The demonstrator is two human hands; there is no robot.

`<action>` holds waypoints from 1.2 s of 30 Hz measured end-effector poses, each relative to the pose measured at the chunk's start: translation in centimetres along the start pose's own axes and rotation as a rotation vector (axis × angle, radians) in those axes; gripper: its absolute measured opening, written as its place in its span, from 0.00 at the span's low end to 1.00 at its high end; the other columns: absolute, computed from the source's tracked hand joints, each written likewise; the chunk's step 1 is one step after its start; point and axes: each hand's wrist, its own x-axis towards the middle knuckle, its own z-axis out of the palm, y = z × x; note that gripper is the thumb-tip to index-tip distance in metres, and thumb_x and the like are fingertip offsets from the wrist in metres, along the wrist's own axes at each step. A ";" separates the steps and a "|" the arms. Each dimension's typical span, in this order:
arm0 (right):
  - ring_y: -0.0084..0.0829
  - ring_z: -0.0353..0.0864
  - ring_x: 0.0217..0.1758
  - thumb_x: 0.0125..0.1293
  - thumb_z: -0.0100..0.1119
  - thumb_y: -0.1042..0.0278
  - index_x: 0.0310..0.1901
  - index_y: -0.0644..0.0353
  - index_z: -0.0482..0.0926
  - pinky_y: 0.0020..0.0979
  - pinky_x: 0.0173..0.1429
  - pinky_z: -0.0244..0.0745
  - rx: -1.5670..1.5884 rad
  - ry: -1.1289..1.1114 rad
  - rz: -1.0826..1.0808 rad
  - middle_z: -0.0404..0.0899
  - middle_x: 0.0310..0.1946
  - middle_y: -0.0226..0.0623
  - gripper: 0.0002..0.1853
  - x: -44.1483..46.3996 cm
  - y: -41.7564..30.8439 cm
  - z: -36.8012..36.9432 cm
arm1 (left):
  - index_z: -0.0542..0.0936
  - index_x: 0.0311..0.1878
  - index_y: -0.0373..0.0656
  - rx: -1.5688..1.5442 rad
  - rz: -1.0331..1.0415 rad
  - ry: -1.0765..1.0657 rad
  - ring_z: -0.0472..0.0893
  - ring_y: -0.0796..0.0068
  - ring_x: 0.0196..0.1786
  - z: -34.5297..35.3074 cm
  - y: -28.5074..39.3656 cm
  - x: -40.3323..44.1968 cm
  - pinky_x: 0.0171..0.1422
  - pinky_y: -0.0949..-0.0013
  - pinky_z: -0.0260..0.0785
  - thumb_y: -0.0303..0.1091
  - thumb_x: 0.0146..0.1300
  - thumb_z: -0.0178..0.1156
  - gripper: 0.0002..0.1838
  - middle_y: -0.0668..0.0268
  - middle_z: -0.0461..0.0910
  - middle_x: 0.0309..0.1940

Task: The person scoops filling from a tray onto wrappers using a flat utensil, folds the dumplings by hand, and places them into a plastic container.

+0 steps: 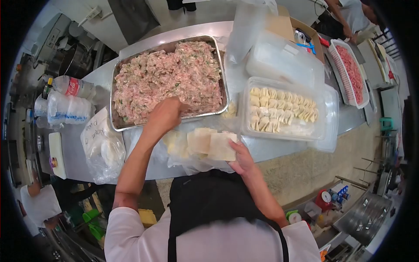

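My left hand (166, 112) is closed at the near edge of a large metal tray (117, 124) filled with minced meat (168, 81) flecked with green. Its fingertips touch the meat, and whatever they pinch is hidden. My right hand (241, 158) grips a pale square dumpling wrapper (222, 147), thumb on top. Beside it more wrappers (200, 140) lie on a plastic sheet (179, 160). To the right, a clear plastic container (283, 136) holds rows of folded dumplings (273, 105) on a floury bottom.
A clear lid (288, 61) lies behind the dumpling container. Red minced meat (349, 70) fills a white basket (363, 104) at far right. On the left are plastic bottles (76, 87), a marked plastic bag (104, 148) and a white block (56, 155). Other people stand at the edges.
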 end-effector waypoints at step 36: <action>0.42 0.74 0.69 0.77 0.50 0.63 0.70 0.66 0.66 0.47 0.75 0.67 0.026 0.265 -0.119 0.74 0.66 0.43 0.25 2.1 1.4 0.6 | 0.88 0.44 0.47 -0.065 -0.086 -0.064 0.83 0.44 0.39 3.9 -2.6 2.9 0.45 0.49 0.76 0.23 0.46 0.59 0.20 0.47 0.83 0.34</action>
